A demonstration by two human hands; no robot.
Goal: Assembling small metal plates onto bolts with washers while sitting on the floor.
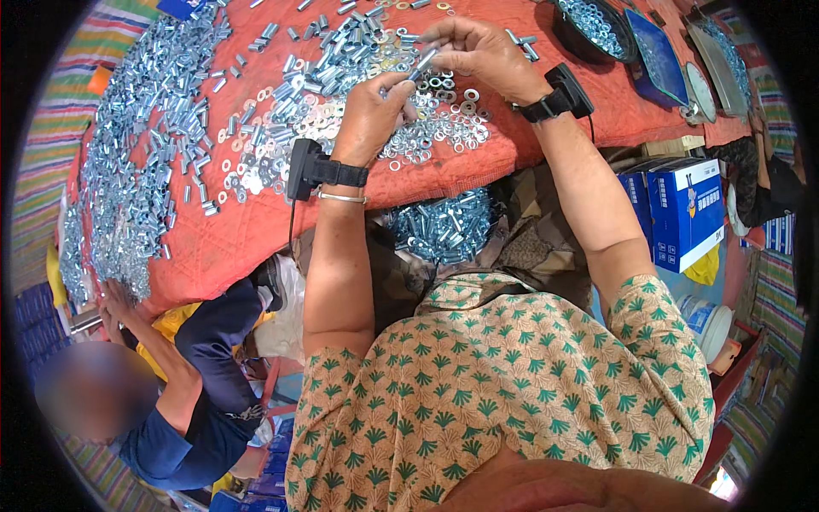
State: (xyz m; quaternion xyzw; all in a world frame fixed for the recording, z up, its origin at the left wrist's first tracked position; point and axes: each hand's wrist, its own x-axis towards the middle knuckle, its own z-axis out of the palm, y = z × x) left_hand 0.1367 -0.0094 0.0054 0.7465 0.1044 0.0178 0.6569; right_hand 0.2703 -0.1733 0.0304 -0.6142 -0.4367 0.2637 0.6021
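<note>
Over the red cloth my two hands meet at a small shiny metal sleeve (421, 66). My left hand (373, 115) is closed, its thumb and forefinger pinching the lower end. From the other side, my right hand (482, 55) is closed with its fingertips at the upper end. Silvery flat washers (290, 119) and ring-shaped spring washers (456, 128) lie scattered beneath and around both hands. Just beyond my left hand is a heap of metal sleeves (341, 47). In my lap, below the table edge, rests a pile of bolt-like metal pieces (444, 224).
A large spread of metal sleeves (153, 111) covers the table's left side. At the far right stand a black bowl (595, 30) of nuts and a blue tray (655, 60). Blue-and-white boxes (682, 209) are beside my right arm. Another person (183, 392) works at lower left.
</note>
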